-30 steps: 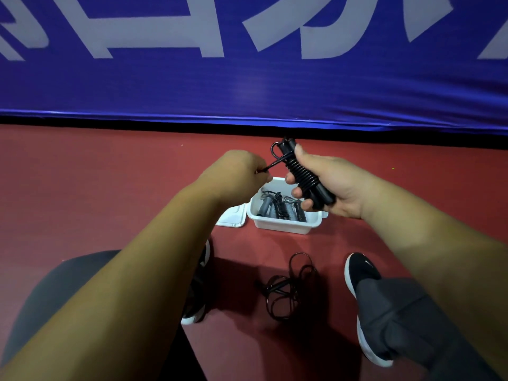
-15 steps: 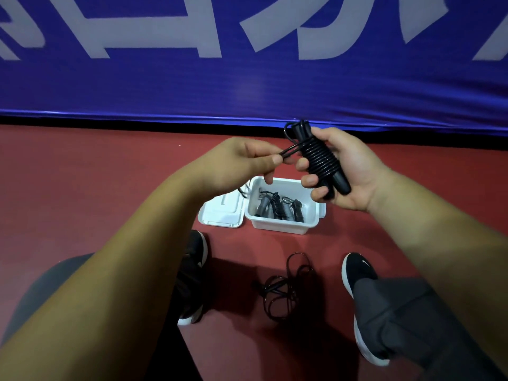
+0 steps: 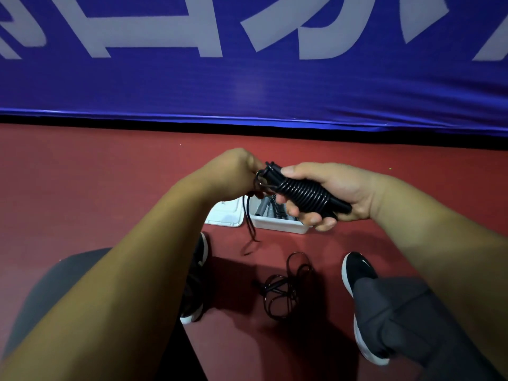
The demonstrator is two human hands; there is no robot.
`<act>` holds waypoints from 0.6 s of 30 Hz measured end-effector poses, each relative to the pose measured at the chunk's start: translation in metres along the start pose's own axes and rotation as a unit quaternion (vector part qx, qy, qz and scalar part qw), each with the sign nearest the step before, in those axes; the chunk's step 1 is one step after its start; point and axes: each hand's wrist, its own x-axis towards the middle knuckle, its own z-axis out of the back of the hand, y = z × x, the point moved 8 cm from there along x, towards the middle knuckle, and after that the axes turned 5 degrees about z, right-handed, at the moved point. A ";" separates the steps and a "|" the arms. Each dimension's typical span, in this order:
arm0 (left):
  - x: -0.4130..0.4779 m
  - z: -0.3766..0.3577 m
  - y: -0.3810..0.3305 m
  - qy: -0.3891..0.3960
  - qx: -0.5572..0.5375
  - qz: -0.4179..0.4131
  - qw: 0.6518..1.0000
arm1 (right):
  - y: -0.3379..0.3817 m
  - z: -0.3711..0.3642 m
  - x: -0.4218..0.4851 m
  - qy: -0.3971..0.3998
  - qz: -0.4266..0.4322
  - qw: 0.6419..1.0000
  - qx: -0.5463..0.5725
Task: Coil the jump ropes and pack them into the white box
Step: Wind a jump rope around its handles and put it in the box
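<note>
My right hand [image 3: 332, 192] grips a black jump rope [image 3: 303, 192] whose cord is wound tightly round its handles, held level above the white box [image 3: 277, 225]. My left hand [image 3: 233, 174] pinches the loose cord end at the bundle's left tip, and a short tail of cord [image 3: 250, 224] hangs down from it. The white box stands on the red floor below my hands, partly hidden by them, and holds several coiled ropes with grey and black handles. Another black jump rope [image 3: 286, 290] lies loose on the floor between my feet.
The box's white lid [image 3: 226, 215] lies flat to the left of the box. My black shoes [image 3: 357, 273] stand on either side of the loose rope. A blue banner [image 3: 247, 78] closes off the far side of the red floor [image 3: 82, 188].
The bundle has turned from upright to level. My left hand has moved close against its left end, and a tail of cord now hangs below that hand.
</note>
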 end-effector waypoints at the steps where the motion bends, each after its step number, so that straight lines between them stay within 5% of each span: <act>1: 0.000 0.001 -0.001 -0.005 0.005 -0.008 1.000 | -0.002 -0.003 0.000 0.015 -0.006 1.000 -0.004; 10: -0.009 0.002 -0.028 -0.044 -0.105 -0.082 0.990 | -0.004 -0.020 -0.011 0.052 -0.068 0.984 -0.153; 18: -0.008 0.005 -0.040 -0.105 0.005 -0.134 0.985 | -0.015 0.016 0.009 -0.088 -0.071 0.963 -0.245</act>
